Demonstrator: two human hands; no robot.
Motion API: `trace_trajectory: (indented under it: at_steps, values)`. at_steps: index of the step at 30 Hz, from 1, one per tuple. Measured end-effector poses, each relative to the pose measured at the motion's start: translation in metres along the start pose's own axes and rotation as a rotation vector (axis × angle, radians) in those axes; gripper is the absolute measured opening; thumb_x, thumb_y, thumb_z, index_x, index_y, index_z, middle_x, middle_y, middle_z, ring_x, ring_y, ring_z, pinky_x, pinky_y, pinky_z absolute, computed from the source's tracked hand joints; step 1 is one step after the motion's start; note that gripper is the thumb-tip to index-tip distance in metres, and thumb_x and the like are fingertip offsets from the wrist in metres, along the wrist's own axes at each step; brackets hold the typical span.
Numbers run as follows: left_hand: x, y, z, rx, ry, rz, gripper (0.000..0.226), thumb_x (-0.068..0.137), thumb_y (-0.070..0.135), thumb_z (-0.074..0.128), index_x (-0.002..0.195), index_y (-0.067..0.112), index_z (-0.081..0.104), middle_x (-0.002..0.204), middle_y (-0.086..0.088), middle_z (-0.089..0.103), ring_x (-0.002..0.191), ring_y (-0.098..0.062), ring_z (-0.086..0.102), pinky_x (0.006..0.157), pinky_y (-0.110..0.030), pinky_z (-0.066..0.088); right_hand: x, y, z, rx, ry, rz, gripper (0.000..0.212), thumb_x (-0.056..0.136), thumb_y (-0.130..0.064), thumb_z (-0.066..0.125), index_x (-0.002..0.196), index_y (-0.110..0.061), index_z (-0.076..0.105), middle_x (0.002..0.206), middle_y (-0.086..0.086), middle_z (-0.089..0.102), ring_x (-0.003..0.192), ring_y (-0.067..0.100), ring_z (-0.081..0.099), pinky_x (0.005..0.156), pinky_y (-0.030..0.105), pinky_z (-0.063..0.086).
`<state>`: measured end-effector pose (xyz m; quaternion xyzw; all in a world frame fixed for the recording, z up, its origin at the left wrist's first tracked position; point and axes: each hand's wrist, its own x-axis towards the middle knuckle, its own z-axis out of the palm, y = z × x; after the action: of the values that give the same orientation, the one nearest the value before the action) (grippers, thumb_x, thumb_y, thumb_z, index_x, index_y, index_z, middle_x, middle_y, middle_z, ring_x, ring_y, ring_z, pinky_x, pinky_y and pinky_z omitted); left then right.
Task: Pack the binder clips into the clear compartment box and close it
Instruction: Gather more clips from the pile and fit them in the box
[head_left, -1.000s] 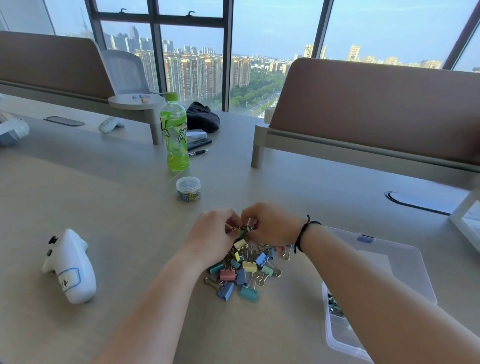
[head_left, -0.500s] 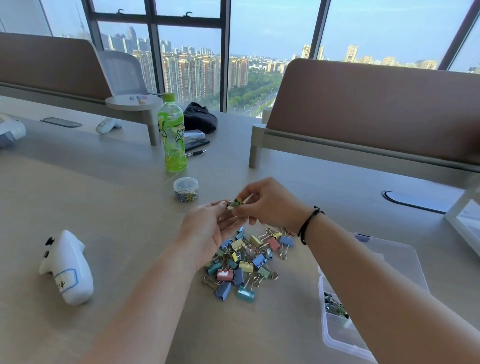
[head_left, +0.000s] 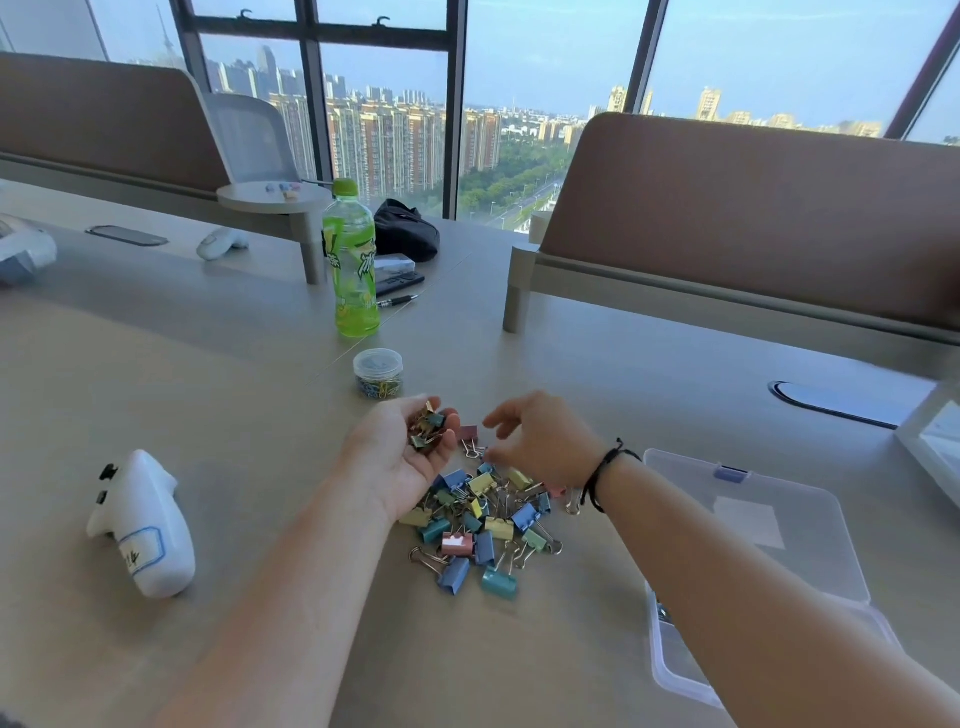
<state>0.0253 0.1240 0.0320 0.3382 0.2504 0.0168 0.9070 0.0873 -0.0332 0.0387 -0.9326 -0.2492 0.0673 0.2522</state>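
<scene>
A pile of pastel binder clips lies on the table in front of me. My left hand is turned palm up just left of the pile and cups several small dark clips, fingers curled loosely round them. Above the pile's far edge hovers my right hand, fingers loosely curled and pointing down, nothing visible in it. The clear compartment box is at the right, with its lid folded back flat; my right forearm hides most of the base.
A white controller lies at the left. Behind the pile stand a small round tub of paper clips and a green bottle. A brown desk divider rises at the back right, and a cable port is set into the table.
My hands have parted. The left has turned palm up with small clips in it, and the right has let go and dropped toward the pile.
</scene>
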Motion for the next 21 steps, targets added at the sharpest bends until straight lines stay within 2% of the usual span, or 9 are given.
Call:
trace_trajectory:
  at_steps: [2,6,11,14,18,21]
  values:
    - [-0.002,-0.002,0.002,0.053,-0.006,0.026,0.012,0.098,0.009,0.051,0.096,0.003,0.06,0.083,-0.015,0.063,0.063,-0.019,0.063,0.043,-0.021,0.051,0.0,-0.003,0.006,-0.085,-0.032,0.011,0.034,0.086,-0.032,0.072,0.115,-0.015,0.07,0.107,-0.001,0.071,0.093,0.014,0.064,0.082,0.027,0.054]
    - [-0.005,-0.003,0.004,0.1,-0.029,0.05,0.012,0.098,0.007,0.051,0.096,0.003,0.062,0.081,-0.012,0.063,0.055,-0.014,0.061,0.039,-0.018,0.045,0.005,-0.007,0.011,-0.077,-0.021,0.063,0.026,0.085,-0.035,0.071,0.091,-0.011,0.077,0.089,0.005,0.075,0.083,0.02,0.068,0.073,0.032,0.057]
    - [-0.008,-0.004,0.007,0.149,-0.067,0.039,0.015,0.099,0.008,0.05,0.096,0.002,0.064,0.074,-0.009,0.06,0.05,-0.01,0.055,0.035,-0.016,0.039,0.003,-0.01,0.007,-0.003,-0.011,0.075,0.018,0.081,-0.026,0.078,0.092,-0.012,0.074,0.093,0.002,0.072,0.083,0.015,0.063,0.072,0.026,0.049]
    - [-0.011,-0.005,0.009,0.191,-0.085,0.035,0.017,0.1,0.01,0.049,0.095,0.003,0.064,0.065,-0.006,0.057,0.042,-0.006,0.047,0.032,-0.015,0.033,-0.002,-0.008,0.006,0.024,0.027,0.069,0.01,0.082,-0.019,0.077,0.089,-0.014,0.072,0.091,0.001,0.071,0.083,0.015,0.064,0.077,0.029,0.056]
    - [-0.013,-0.006,0.01,0.239,-0.138,0.024,0.019,0.102,0.018,0.05,0.096,0.005,0.063,0.058,-0.003,0.056,0.036,-0.002,0.036,0.028,-0.013,0.026,-0.019,-0.004,-0.009,0.134,0.109,0.054,0.011,0.081,-0.018,0.078,0.09,-0.014,0.072,0.085,-0.002,0.07,0.07,0.013,0.067,0.064,0.024,0.058]
    - [-0.017,-0.01,0.01,0.293,-0.178,0.02,0.02,0.1,0.025,0.054,0.096,0.007,0.06,0.058,-0.002,0.054,0.035,-0.002,0.032,0.027,-0.013,0.022,-0.044,0.004,-0.032,0.251,0.163,0.03,0.011,0.078,-0.016,0.081,0.084,-0.019,0.072,0.077,-0.004,0.071,0.07,0.016,0.071,0.068,0.031,0.061]
